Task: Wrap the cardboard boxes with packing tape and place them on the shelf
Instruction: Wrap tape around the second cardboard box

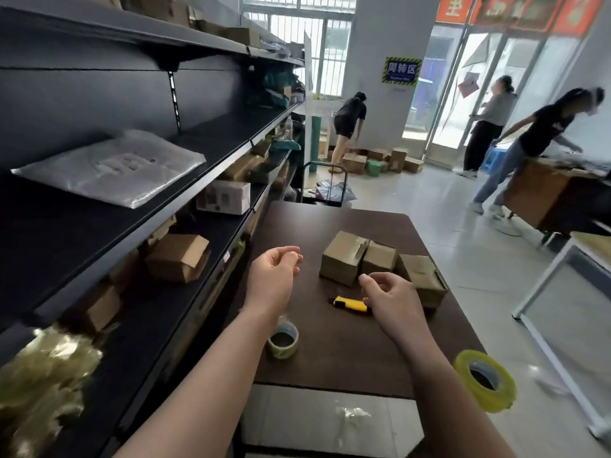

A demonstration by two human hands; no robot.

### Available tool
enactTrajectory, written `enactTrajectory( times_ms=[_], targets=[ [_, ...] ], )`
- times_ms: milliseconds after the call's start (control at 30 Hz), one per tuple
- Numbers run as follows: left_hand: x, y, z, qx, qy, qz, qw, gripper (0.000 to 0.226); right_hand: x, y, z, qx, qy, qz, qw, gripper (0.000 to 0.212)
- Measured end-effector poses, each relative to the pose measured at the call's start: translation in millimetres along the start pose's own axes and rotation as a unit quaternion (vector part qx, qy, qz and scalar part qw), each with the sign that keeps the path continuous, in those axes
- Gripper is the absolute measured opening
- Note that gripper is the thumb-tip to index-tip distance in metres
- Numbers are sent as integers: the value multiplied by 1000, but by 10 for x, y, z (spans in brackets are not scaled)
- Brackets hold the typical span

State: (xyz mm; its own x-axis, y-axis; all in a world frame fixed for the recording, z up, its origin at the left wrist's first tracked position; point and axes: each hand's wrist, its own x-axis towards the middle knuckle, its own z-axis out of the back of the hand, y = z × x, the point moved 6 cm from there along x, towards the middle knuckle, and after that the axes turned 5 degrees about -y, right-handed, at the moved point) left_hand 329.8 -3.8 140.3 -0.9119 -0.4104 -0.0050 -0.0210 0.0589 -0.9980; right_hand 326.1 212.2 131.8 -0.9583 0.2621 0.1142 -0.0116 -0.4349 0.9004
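Note:
Three small cardboard boxes stand in a row on the dark brown table (330, 365): a left box (342, 257), a middle box (378, 257) and a right box (423, 280). My left hand (276, 276) hovers over the table's left part, fingers loosely curled, holding nothing. My right hand (390, 299) hovers just in front of the boxes, fingers apart and empty, above a yellow box cutter (350, 304). A small roll of clear tape (283, 340) lies under my left wrist. A larger yellowish tape roll (484, 380) sits at the table's near right corner.
A black multi-level shelf (132, 226) runs along the left, holding cardboard boxes (178, 261), a white box (224, 196) and a plastic bag (112, 166). Three people work farther back in the room. A wooden desk (545, 196) and a white frame (542, 292) stand on the right.

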Motion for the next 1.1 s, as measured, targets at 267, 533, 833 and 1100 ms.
enactTrajectory(
  times_ms=[267, 533, 833, 1100],
  targets=[
    [1457, 368, -747, 64, 46, 22, 997, 17, 1264, -444, -275, 12, -51, -94, 994, 27],
    [2349, 997, -1491, 126, 65, 71, 987, 18, 2240, -1119, -641, 30, -49, -169, 984, 21],
    [3207, 1796, -2086, 254, 40, 117, 959, 31, 3365, -1898, -1109, -21, 26, -194, 980, 38],
    [3687, 2564, -2468, 286, 93, 148, 942, 50, 3830, -2558, -1515, -7, 98, -260, 961, 60]
  ],
)
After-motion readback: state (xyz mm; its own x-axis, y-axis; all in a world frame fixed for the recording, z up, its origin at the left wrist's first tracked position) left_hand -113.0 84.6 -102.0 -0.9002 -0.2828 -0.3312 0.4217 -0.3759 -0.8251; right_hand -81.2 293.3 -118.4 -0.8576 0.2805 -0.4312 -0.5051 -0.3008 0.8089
